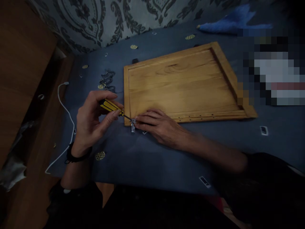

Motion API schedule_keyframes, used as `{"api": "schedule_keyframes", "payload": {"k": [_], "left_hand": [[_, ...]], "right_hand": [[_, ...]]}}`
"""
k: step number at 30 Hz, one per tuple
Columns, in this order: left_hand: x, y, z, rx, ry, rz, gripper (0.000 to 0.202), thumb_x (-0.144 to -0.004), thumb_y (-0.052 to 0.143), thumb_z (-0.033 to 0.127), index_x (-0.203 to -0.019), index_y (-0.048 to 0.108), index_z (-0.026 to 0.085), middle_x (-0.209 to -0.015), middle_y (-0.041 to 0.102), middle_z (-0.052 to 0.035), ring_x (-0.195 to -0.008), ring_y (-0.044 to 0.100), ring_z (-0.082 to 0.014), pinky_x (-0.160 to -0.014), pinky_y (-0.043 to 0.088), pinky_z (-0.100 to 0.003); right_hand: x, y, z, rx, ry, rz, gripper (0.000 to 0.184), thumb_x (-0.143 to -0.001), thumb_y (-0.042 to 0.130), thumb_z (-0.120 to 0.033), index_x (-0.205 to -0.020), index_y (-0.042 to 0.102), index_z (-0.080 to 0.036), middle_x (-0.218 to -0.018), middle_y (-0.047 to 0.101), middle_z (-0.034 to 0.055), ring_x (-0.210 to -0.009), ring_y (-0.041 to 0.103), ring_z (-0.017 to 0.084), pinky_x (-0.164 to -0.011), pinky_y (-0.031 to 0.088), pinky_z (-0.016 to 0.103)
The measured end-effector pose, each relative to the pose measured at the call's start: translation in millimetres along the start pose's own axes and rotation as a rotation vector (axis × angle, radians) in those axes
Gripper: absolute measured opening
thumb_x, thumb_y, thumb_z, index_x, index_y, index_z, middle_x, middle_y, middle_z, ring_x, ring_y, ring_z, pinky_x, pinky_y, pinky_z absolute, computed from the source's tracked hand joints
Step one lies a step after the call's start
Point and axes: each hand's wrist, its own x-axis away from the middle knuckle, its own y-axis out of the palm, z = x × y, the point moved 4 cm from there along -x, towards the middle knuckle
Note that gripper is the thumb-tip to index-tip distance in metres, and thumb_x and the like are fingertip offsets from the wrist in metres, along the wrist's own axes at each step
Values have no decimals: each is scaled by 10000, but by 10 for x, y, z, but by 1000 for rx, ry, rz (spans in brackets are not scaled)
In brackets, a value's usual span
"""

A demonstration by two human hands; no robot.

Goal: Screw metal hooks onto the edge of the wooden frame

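Observation:
My left hand (91, 117) is closed round the handle of a yellow and black screwdriver (109, 106). Its shaft slants down to the right, with the tip at a small metal hinge (132, 125). This hinge sits on the near left corner of a wooden cabinet door (176, 86), part of it sticking out past the edge. Fingertips of my right hand (163, 127) hold the hinge from the right, while the other fingers rest on the frame. The right thumb is hidden. Several small dark holes show along the door's near edge.
The door lies on a blue patterned cloth (143, 162). Left of it is a cluster of small dark pieces (107, 79), and a white cable (68, 109) runs farther left. A blue cloth (228, 22) lies at the back right. Patterned fabric (133, 16) rises behind.

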Motion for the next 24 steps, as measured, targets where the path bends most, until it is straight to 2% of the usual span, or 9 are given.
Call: {"api": "schedule_keyframes", "payload": {"k": [4, 11, 17, 24], "left_hand": [[-6, 4, 16, -3, 6, -9, 296, -926, 740, 250, -1195, 650, 333, -987, 729, -23, -905, 769, -229, -696, 685, -399], [-3, 18, -6, 20, 4, -12, 312, -928, 733, 220, -1207, 646, 330, -999, 732, -20, -925, 769, -219, -775, 690, -407], [-5, -12, -16, 57, -7, 31, 280, -923, 748, 261, -1179, 645, 314, -995, 737, -21, -880, 762, -212, -718, 672, -380], [2, -2, -23, 65, 2, -5, 324, -930, 723, 189, -1220, 643, 312, -1008, 741, -11, -906, 758, -202, -753, 671, -382]], "right_hand": [[-5, -11, -4, -5, -17, 19, 403, -968, 473, -62, -1298, 682, -162, -1312, 730, 124, -1244, 633, 261, -1040, 506, 482], [-9, 3, 0, 0, -8, 7, 400, -986, 461, -79, -1300, 682, -191, -1313, 731, 111, -1262, 628, 250, -1049, 499, 480], [1, -2, -6, 10, -44, 57, 366, -1011, 440, -98, -1275, 690, -141, -1303, 731, 132, -1226, 638, 262, -1031, 503, 465], [8, 8, 2, 0, -17, 5, 386, -1006, 451, -94, -1316, 668, -173, -1348, 712, 117, -1262, 616, 251, -1069, 475, 480]]}}
